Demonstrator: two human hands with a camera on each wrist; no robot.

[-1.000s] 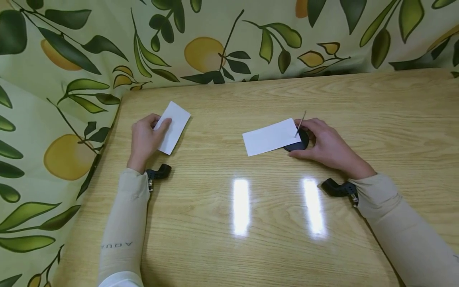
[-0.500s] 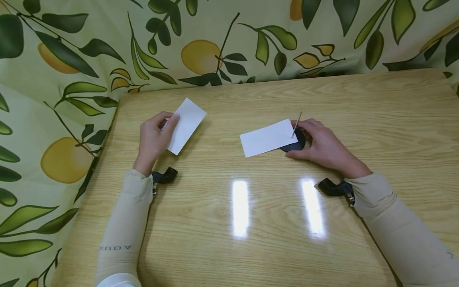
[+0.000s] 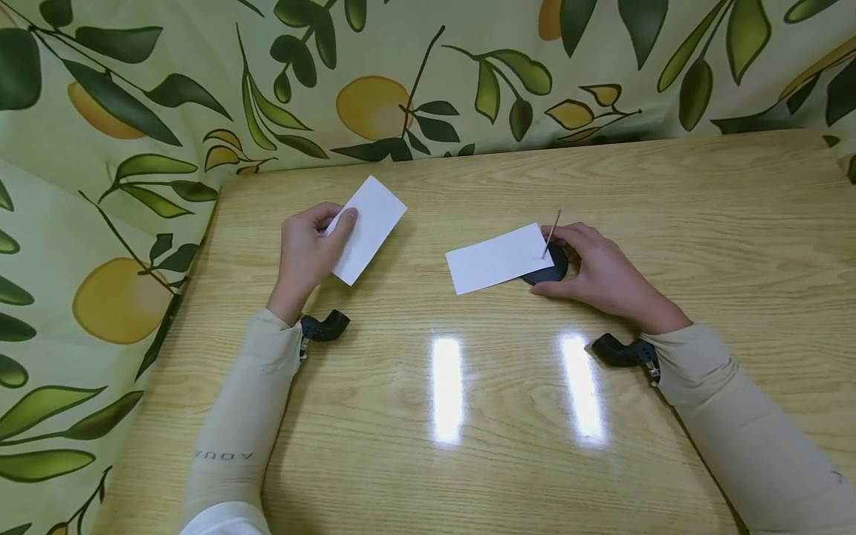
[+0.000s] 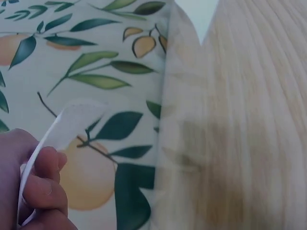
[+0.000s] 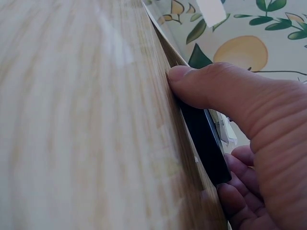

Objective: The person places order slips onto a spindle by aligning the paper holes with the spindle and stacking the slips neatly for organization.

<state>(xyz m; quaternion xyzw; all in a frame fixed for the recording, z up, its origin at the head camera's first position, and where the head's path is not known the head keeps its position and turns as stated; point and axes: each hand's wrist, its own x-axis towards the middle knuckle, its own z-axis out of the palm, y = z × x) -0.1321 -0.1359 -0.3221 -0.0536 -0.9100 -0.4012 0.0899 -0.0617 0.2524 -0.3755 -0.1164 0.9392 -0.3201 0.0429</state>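
A bill spike stands on the table, its round black base (image 3: pixel 560 261) flat on the wood and its thin metal spike (image 3: pixel 552 232) pointing up. One white paper slip (image 3: pixel 496 260) lies pierced on the spike, stretching out to the left. My right hand (image 3: pixel 605 271) grips the base from the right, thumb at the near side and fingers at the far side; the right wrist view shows the base's black edge (image 5: pixel 204 139) between them. In my left hand (image 3: pixel 309 249) a second white slip (image 3: pixel 376 230) is pinched under the thumb, tilted above the table, left of the spike.
The wooden table (image 3: pixel 374 401) meets a fruit-patterned cloth (image 3: pixel 495 67) at the back and left. Two bright light reflections lie on its surface. A black camera mount (image 3: pixel 326 325) juts from the left sleeve, another (image 3: pixel 618 351) from the right.
My left hand has moved right with its slip, towards the bill spike, and the slip leans further right. My right hand keeps its grip on the base.
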